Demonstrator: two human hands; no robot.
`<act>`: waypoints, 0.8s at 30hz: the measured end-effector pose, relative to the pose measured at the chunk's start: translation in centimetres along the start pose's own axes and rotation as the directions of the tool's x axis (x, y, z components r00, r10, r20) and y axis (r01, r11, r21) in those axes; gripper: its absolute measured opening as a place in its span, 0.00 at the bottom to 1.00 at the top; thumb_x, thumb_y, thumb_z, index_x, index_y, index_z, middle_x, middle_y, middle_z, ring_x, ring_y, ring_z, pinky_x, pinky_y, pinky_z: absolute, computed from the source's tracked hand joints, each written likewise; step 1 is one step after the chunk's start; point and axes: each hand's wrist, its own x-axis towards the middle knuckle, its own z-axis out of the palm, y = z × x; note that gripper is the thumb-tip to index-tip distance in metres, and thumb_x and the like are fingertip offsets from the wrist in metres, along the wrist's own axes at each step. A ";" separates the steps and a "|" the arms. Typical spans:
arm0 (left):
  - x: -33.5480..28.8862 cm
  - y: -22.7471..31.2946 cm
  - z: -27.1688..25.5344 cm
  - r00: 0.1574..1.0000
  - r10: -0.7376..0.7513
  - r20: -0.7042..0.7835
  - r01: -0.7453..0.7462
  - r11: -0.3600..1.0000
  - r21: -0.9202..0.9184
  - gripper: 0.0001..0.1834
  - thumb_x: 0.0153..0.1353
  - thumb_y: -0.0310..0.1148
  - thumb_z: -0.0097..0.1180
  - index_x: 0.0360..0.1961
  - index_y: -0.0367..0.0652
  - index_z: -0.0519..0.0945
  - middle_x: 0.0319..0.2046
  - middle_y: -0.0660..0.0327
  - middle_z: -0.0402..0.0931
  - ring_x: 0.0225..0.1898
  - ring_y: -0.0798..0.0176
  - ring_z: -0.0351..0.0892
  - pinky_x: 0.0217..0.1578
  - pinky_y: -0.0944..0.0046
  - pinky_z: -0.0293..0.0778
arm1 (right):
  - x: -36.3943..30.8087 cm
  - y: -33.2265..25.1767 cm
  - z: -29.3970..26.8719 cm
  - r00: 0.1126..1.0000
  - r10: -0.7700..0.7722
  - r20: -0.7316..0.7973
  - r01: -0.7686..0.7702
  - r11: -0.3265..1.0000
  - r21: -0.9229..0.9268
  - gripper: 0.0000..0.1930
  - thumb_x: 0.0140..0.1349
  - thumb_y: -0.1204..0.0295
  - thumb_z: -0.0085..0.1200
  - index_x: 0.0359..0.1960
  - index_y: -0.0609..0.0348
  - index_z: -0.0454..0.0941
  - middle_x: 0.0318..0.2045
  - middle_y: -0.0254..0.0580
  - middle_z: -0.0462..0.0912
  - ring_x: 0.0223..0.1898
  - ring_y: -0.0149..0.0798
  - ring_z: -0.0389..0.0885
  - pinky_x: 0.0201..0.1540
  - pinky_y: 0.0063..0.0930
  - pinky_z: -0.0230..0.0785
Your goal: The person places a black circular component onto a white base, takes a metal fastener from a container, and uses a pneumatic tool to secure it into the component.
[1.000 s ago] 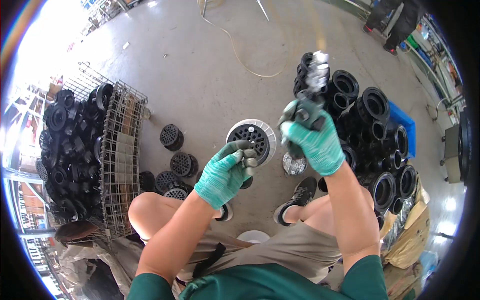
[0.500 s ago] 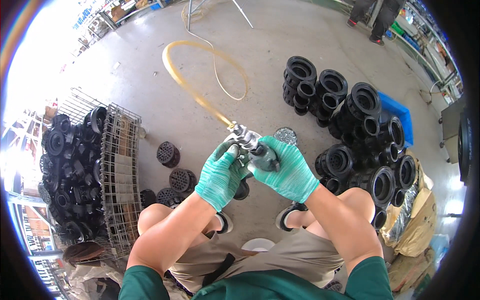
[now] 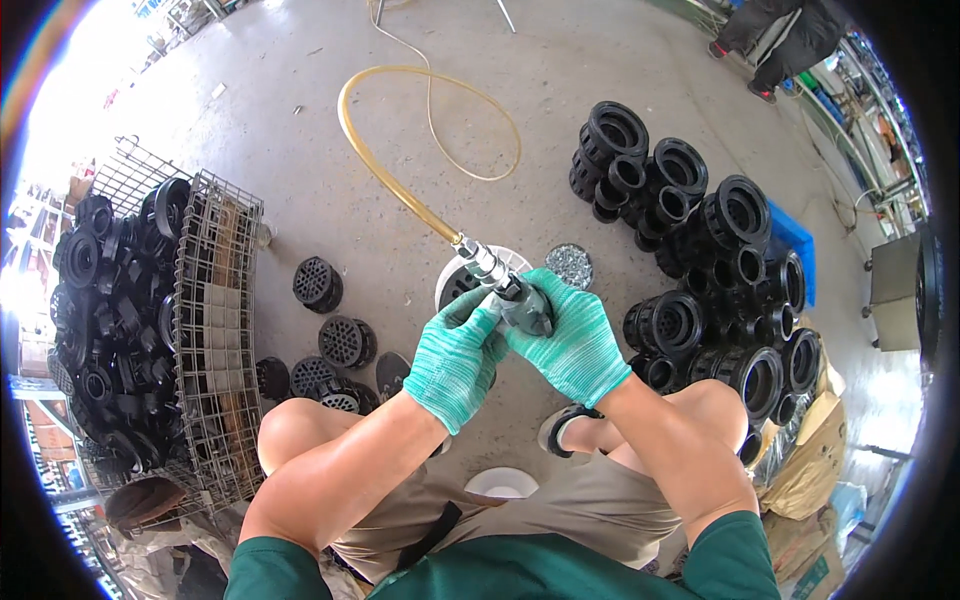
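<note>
- wire basket, far left, heaped with black parts
- black perforated discs on the floor alongside
- yellowish hose looping down to the tool's metal fitting
- left hand, green glove, fingers bunched beside the tool; cannot tell what they pinch
- dark hand tool between both hands, above a white rim
- right hand, fingers curled round the tool body
- stacked black fittings by a blue crate, right
</note>
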 end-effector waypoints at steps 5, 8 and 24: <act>-0.5 -0.2 -0.1 0.998 0.047 -0.046 -0.048 0.999 -0.023 0.14 0.73 0.28 0.53 0.56 0.40 0.76 0.45 0.60 0.81 0.42 0.63 0.82 0.46 0.59 0.81 | 0.2 -0.4 0.5 1.000 0.000 0.017 0.000 1.000 -0.011 0.23 0.57 0.65 0.67 0.53 0.54 0.76 0.35 0.52 0.85 0.36 0.54 0.86 0.39 0.40 0.78; -0.2 0.0 -0.2 0.996 0.059 -0.068 -0.063 0.996 -0.056 0.10 0.74 0.32 0.52 0.52 0.43 0.78 0.42 0.64 0.80 0.37 0.70 0.80 0.39 0.68 0.81 | 0.0 -0.3 0.7 1.000 0.000 -0.008 0.000 0.997 0.076 0.22 0.56 0.67 0.68 0.53 0.55 0.76 0.35 0.50 0.85 0.35 0.51 0.86 0.39 0.38 0.78; -0.7 0.0 0.3 0.996 0.079 -0.036 -0.079 0.997 -0.020 0.14 0.71 0.32 0.56 0.55 0.41 0.77 0.44 0.61 0.82 0.43 0.63 0.82 0.46 0.59 0.81 | -0.6 -1.4 0.2 0.999 -0.011 -0.034 0.013 0.997 0.082 0.21 0.55 0.73 0.69 0.51 0.55 0.77 0.37 0.42 0.85 0.35 0.37 0.82 0.41 0.30 0.77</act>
